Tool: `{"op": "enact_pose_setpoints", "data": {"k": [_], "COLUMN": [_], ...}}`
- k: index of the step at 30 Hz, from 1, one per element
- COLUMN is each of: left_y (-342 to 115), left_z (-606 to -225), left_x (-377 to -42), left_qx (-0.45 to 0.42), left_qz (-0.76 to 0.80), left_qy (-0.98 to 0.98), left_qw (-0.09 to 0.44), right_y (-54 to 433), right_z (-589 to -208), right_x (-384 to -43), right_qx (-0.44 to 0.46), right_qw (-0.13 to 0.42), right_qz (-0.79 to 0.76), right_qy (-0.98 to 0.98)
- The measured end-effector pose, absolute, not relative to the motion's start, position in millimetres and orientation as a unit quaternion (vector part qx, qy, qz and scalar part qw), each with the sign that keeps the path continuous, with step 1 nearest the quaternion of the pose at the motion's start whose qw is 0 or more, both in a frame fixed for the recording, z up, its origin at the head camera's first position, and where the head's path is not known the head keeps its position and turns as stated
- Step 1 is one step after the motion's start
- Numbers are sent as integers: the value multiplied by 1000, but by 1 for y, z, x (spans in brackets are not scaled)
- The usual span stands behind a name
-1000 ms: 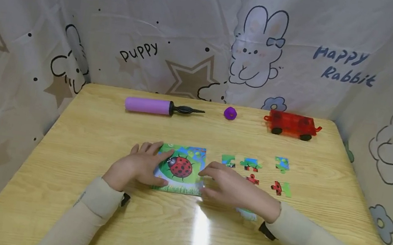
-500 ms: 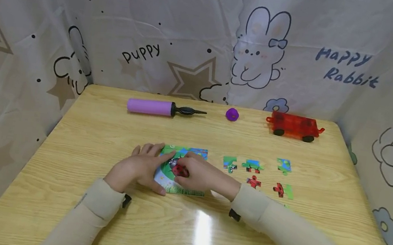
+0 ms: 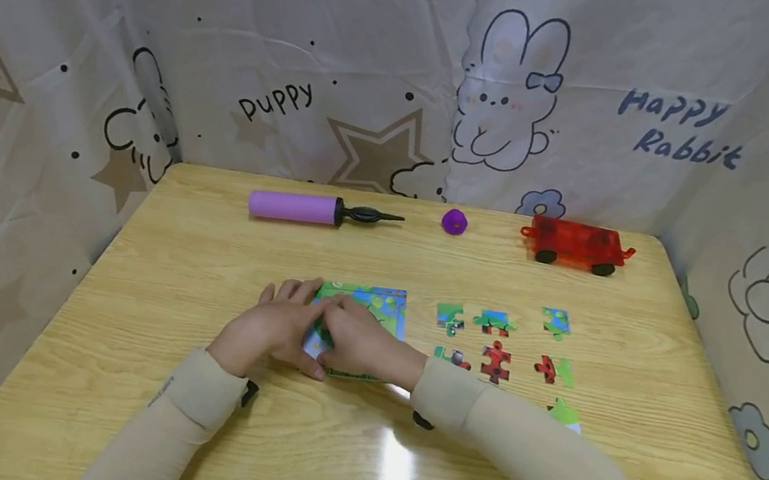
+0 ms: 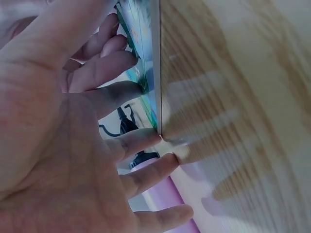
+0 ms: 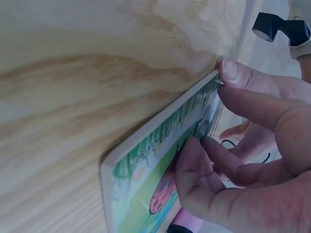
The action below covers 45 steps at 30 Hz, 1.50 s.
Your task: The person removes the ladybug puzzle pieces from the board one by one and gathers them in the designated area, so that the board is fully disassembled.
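A square ladybug puzzle board (image 3: 390, 305) lies flat on the table, its green and blue picture partly hidden by both hands. My left hand (image 3: 257, 330) rests along its left edge, fingers extended and spread, thumb near the front corner. Over the board reaches my right hand (image 3: 364, 344), fingers curled toward its left side. The right wrist view has its thumb and fingertips (image 5: 190, 150) down on the board (image 5: 138, 170), around a small green puzzle piece (image 5: 203, 127) that is mostly hidden. Several loose puzzle pieces (image 3: 496, 362) lie to the right.
Along the back of the table stand a purple hand pump (image 3: 295, 207) with a black nozzle, a small purple object (image 3: 454, 222) and a red toy wagon (image 3: 577, 245). A printed curtain (image 3: 397, 45) encloses the back and sides. My right sleeve (image 3: 511, 438) covers some table at the front right.
My right hand has moved left, from the board's right edge across the picture to its left side. More loose pieces are uncovered at the right. The left hand has stayed in place.
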<state>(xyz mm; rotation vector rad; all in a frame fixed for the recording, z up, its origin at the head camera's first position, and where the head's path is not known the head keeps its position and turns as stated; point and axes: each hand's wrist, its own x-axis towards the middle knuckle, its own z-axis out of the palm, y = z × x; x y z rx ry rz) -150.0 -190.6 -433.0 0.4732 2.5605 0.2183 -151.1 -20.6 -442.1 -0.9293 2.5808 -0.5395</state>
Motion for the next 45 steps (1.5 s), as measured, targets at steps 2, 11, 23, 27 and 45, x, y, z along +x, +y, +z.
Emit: {"op": "enact_pose_setpoints", "data": {"k": [2,11,23,27,45], "left_y": [-190,-188,-189,-189,-190], "left_z": [-433,-432,-434,-434,-435], "left_x": [-151,-152,-151,-151,-149], "left_qx": [174,166,166,167,173], "left_qz": [81,86,74,75,92], "left_qy": [945,944,945,946,947], "left_qw": [265,272,273,268,255], "right_y": [-21,-23,-10,2,118], "right_z": [-441,-440,-446,-445,-420], "right_x": [-151,-153,-155,-157,-146], "right_qx": [-316,-291,-281,-300,-403], "right_qw": [179,200,220,221,303], "right_qz": [-190,-196,-308,-322,-300], "right_qy": [912,915,882,870,810]}}
